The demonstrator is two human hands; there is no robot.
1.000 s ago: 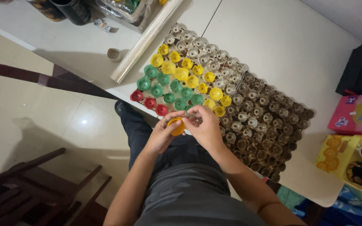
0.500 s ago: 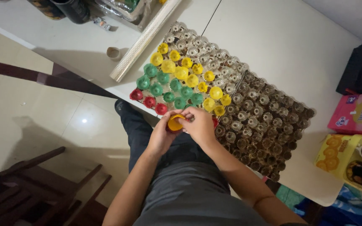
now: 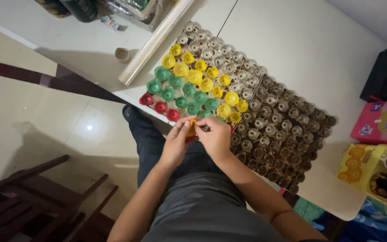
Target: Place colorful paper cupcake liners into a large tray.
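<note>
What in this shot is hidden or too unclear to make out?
- Head view: the small yellow piece is mostly covered by the fingers of the left hand and right hand; its shape is unclear.
- Red cups behind the hands: count hidden.
- Yellow box: cut by the right edge.
- Dark wooden chair: cut by the bottom-left edge.

Single view only, head camera worn by person. Looks steeply down, slightly forward, over own torso and forearms. Both hands near frame centre, close to lens. White tabletop [image 3: 301, 49] fills upper right, its edge runs diagonal. Floor [image 3: 32, 121] at left, far below. Chair [image 3: 36, 201] at lower left corner. No second view to compare.
</note>
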